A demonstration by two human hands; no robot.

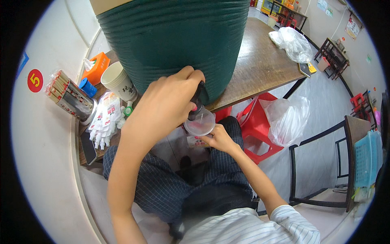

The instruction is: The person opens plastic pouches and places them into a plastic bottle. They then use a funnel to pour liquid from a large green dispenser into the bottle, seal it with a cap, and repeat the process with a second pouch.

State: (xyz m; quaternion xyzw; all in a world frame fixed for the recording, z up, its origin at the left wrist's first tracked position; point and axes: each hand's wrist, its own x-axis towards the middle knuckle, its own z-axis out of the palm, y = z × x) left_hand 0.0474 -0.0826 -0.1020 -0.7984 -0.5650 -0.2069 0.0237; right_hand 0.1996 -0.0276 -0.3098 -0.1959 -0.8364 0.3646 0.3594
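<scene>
A large dark green insulated drink dispenser (179, 39) with a ribbed wall stands on the wooden table, towering in front of me. At its base, my left hand (170, 97) grips the black spigot (197, 99), fingers curled over the top. Directly under the outlet is a clear round plastic vessel (199, 123); whether it is a cup or a funnel is hard to tell. My right hand (219, 138) holds it from below and to the right. Part of a white printed pouch (198, 142) shows beneath the vessel, near my right thumb.
White spouted pouches (105, 117), green and white caps (128, 111), stacked paper cups (117, 80), a chopstick holder (76, 105), an orange tissue box (97, 68) and a phone (88, 149) crowd the left. Rightward are a red stool (259, 140) and plastic bags (288, 122).
</scene>
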